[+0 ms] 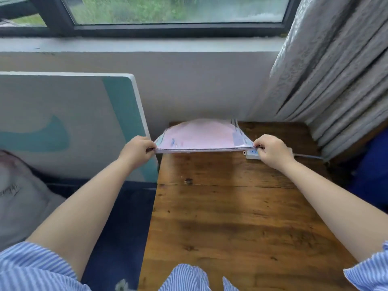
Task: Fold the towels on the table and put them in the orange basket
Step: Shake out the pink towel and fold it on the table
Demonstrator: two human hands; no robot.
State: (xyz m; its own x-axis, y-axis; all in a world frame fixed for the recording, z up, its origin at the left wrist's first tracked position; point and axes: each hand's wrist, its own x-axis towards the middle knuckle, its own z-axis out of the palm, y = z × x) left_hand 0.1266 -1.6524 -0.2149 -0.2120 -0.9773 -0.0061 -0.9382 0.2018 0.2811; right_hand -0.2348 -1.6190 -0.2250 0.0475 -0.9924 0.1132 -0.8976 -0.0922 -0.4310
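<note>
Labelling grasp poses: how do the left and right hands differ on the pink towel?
The left hand pinches the pink towel at its left corner, out past the wooden table edge; the right hand pinches the right corner over the table, just above a white power strip. The left hand sits slightly lower in frame. Both curl their fingers round the near edge and hold it taut, raised off the table.

A single wide-angle view looks from the person's head forward and down along both outstretched arms. It sits close above the near end of the table (241, 206), which runs away from the camera toward the wall and the window (178, 9) at the top. Straight lines bow near the picture's edges.
</note>
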